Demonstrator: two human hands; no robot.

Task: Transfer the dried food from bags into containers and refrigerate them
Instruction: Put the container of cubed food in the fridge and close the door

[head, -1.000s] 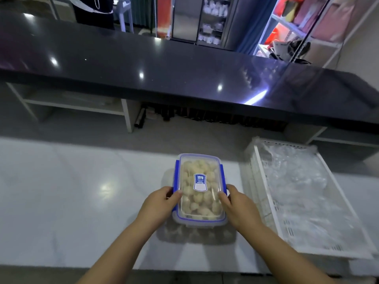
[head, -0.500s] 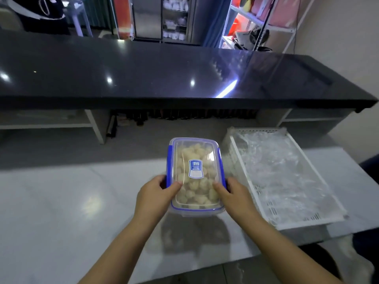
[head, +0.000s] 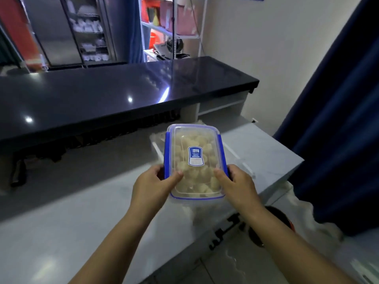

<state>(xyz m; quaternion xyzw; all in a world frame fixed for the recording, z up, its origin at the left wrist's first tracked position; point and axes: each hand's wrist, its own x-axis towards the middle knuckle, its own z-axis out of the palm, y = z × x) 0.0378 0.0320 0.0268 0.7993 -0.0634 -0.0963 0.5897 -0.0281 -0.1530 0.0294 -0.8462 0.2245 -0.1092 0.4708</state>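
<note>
Carried rightward since a second ago, the container now hangs in front of the white tray that earlier lay beside it, over the right end of the pale worktop. The left hand grips its near left edge, and the right hand grips the near right edge. The fingers of both hands are clamped on the box, thumbs pressing on the clear lid and the rest curled under the blue side clips. Pale dried food pieces fill the container beneath a blue-and-white label. The lid is closed. A glossy black counter runs behind, and a dark blue curtain hangs at the right.
</note>
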